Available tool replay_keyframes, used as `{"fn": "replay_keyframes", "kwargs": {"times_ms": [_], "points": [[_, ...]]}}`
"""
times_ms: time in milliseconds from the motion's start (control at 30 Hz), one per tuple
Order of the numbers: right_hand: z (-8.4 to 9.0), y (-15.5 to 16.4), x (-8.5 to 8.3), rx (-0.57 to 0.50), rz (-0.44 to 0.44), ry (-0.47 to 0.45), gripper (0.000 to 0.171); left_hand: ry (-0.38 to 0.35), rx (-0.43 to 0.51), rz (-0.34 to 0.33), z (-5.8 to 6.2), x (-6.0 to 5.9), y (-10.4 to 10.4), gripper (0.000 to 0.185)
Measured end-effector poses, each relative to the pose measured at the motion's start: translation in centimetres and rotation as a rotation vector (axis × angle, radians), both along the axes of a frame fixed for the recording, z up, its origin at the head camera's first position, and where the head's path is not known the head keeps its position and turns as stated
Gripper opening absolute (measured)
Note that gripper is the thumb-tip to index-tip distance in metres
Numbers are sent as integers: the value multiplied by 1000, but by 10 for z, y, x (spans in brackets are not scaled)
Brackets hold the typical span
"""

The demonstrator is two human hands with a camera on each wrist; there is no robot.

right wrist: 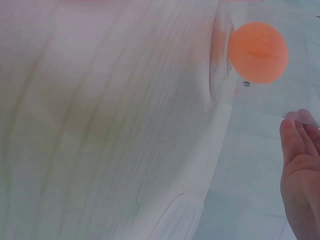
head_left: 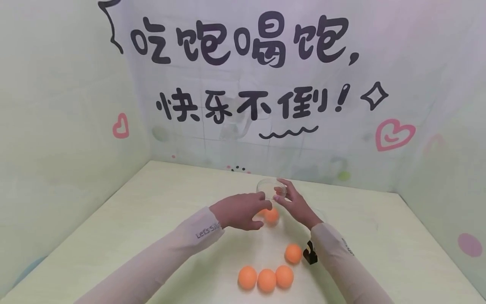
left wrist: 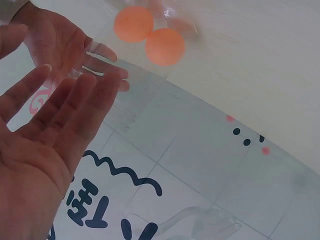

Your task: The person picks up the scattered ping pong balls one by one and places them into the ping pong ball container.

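In the head view my right hand (head_left: 298, 204) grips a clear round cup (head_left: 267, 185) by its right side, thumb toward me and fingers behind. My left hand (head_left: 243, 210) hovers palm-down at the cup's near left, fingers loosely extended and overlapping its lower edge. Just below both hands sits an orange ball (head_left: 271, 215), with a second one partly hidden by the left fingers. The left wrist view shows my left hand (left wrist: 55, 125) with long, straight fingers and two orange balls (left wrist: 165, 47) beside clear plastic. In the right wrist view, an orange ball (right wrist: 259, 52) appears left of my right hand (right wrist: 302, 170).
Nearer to me, three orange balls (head_left: 267, 280) lie in a row, with another orange ball (head_left: 293, 253) behind them. A small black object (head_left: 310, 253) shows beside the right sleeve. Another clear rim (right wrist: 175, 220) appears low in the right wrist view. A printed cloth wall (head_left: 243, 143) borders the table.
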State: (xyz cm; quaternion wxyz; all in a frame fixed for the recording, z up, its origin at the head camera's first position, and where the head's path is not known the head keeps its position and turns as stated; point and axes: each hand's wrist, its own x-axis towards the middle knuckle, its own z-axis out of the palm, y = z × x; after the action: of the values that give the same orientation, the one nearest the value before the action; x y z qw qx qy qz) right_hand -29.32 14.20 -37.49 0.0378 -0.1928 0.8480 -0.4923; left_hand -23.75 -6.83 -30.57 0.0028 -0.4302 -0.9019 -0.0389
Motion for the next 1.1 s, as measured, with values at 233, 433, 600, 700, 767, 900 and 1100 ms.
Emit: {"fn": "replay_keyframes", "kwargs": {"times_ms": [233, 433, 600, 700, 767, 900, 1100], "points": [[-10, 4, -9, 4, -12, 39, 59, -34, 31, -12, -6, 9, -5, 39], [-12, 5, -10, 0, -6, 45, 60, -48, 5, -52, -16, 20, -5, 40], [-12, 5, -10, -1, -9, 47, 60, -100, 5, -72, -25, 27, -4, 40], [-11, 5, -10, -9, -6, 46, 60, -128, -11, -73, -29, 32, -4, 42], [-10, 4, -10, -14, -6, 47, 60, -143, -23, -68, -31, 35, -4, 43], [-10, 5, -11, -10, -11, 52, 60, -158, -36, -62, -34, 41, -3, 44], [-11, 5, -10, 2, -10, 39, 62, -166, -39, -74, -42, 49, -4, 45]]}}
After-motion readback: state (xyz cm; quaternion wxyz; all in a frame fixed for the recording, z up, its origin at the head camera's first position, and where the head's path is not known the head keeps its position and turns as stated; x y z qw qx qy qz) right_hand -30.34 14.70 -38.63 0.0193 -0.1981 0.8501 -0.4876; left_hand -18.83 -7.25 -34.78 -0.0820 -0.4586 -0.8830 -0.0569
